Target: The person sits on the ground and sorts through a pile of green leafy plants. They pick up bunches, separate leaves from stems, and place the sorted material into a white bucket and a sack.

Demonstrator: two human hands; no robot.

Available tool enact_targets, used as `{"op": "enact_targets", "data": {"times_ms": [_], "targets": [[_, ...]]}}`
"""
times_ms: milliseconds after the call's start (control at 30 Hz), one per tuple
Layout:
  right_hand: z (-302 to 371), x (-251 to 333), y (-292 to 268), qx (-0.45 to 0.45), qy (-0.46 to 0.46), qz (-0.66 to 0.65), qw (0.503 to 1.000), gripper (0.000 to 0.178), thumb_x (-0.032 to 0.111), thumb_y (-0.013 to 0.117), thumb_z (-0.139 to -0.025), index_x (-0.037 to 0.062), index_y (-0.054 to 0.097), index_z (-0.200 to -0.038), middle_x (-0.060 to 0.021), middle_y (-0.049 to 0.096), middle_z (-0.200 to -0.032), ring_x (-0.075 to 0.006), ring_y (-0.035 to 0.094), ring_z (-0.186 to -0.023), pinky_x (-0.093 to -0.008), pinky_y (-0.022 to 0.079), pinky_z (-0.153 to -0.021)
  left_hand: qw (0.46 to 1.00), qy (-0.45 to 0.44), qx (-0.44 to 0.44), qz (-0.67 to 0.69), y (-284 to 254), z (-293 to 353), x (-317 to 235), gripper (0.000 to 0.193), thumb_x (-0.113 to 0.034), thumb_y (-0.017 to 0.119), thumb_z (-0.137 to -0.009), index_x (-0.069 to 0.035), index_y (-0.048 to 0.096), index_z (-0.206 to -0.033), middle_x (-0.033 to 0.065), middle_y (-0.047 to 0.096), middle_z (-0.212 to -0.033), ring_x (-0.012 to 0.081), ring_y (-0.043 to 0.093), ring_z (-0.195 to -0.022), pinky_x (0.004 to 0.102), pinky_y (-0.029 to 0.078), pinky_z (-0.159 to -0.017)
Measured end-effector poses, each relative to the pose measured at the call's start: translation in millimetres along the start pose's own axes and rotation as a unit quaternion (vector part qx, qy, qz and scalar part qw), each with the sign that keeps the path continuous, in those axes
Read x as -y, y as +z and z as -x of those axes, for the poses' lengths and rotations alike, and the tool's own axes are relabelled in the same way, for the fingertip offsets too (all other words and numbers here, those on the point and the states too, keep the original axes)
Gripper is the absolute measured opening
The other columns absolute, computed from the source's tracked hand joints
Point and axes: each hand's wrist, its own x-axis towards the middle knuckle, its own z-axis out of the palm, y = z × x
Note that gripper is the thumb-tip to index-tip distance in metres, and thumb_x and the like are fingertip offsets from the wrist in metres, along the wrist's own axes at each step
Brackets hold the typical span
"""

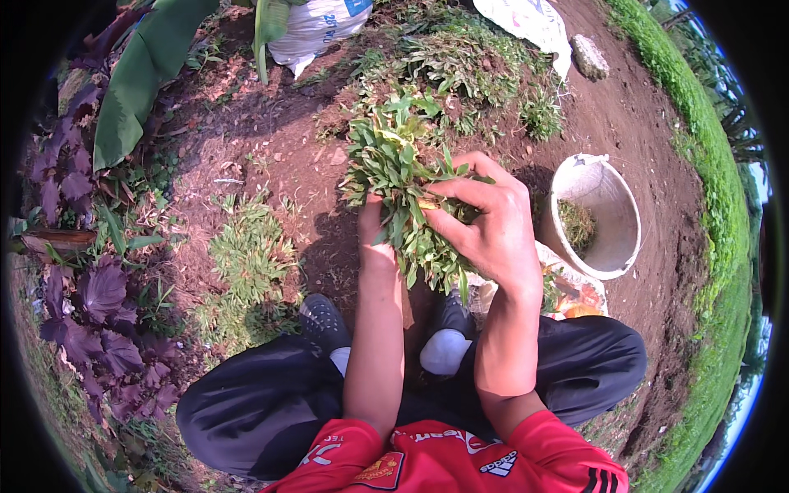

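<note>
A thick clump of green leafy plants is held up in front of me, over the ground between my feet. My left hand supports it from below and behind; leaves cover most of those fingers. At the clump's right side, my right hand is closed, thumb and forefinger pinching around a yellowed leaf among the green ones. Its other fingers curl above, partly behind foliage.
To the right stands a white bucket with some plant matter inside. A printed sack lies beside it. More low plants grow at left, near purple-leaved plants. White sacks and a stone lie farther off.
</note>
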Motion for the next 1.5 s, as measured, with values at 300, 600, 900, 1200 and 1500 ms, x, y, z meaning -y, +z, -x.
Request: {"op": "enact_targets", "data": {"times_ms": [300,600,900,1200,1500], "targets": [[-1.6,-11.3,18.6,-0.050,0.013,-0.151,0.987,0.010,0.008,0.070,-0.096,0.0013,0.067,-0.103,-0.0112,0.067,-0.114,-0.0237,0.065,-0.106,-0.0356,0.049,-0.095,0.999,-0.007,-0.028,0.016,-9.1,-19.1,6.3,0.046,-0.041,0.052,-0.105,-0.006,0.061,-0.134,0.0121,0.071,-0.120,0.0246,0.071,-0.106,0.0413,0.060,-0.093],[-5.8,-12.3,21.9,-0.152,0.036,-0.338,0.928,0.022,0.021,0.059,-0.107,0.0005,0.066,-0.109,-0.0054,0.059,-0.123,-0.0137,0.052,-0.110,-0.0297,0.042,-0.098,0.981,-0.052,0.010,0.185,-18.7,-18.5,15.3,0.048,-0.042,0.048,-0.108,-0.007,0.060,-0.137,0.0126,0.070,-0.123,0.0282,0.070,-0.110,0.0448,0.059,-0.095],[8.9,-72.2,-30.7,-0.214,0.166,-0.394,0.879,0.016,0.019,0.065,-0.105,0.0037,0.065,-0.109,-0.0065,0.070,-0.109,-0.0133,0.070,-0.093,-0.0269,0.053,-0.072,0.996,-0.001,-0.087,-0.016,-10.8,-10.2,10.9,0.052,-0.046,0.043,-0.109,-0.006,0.058,-0.139,0.0120,0.069,-0.126,0.0280,0.069,-0.112,0.0439,0.058,-0.096],[93.5,-204.9,-105.9,-0.368,0.464,-0.019,0.806,0.019,0.018,0.077,-0.092,0.0029,0.077,-0.104,-0.0077,0.080,-0.087,-0.0147,0.079,-0.079,-0.0289,0.060,-0.076,0.981,-0.084,-0.157,-0.072,34.3,-2.4,42.1,0.052,-0.043,0.060,-0.104,-0.003,0.060,-0.137,0.0101,0.070,-0.124,0.0251,0.072,-0.104,0.0396,0.061,-0.087],[59.1,-146.8,-93.8,-0.273,0.288,0.009,0.918,0.032,0.026,0.073,-0.095,0.0110,0.076,-0.123,-0.0139,0.078,-0.111,-0.0248,0.076,-0.102,-0.0382,0.055,-0.094,0.992,-0.038,-0.103,-0.054,11.9,-2.0,64.1,0.046,-0.036,0.058,-0.105,-0.005,0.057,-0.139,0.0081,0.068,-0.124,0.0216,0.069,-0.107,0.0369,0.058,-0.089]]}}
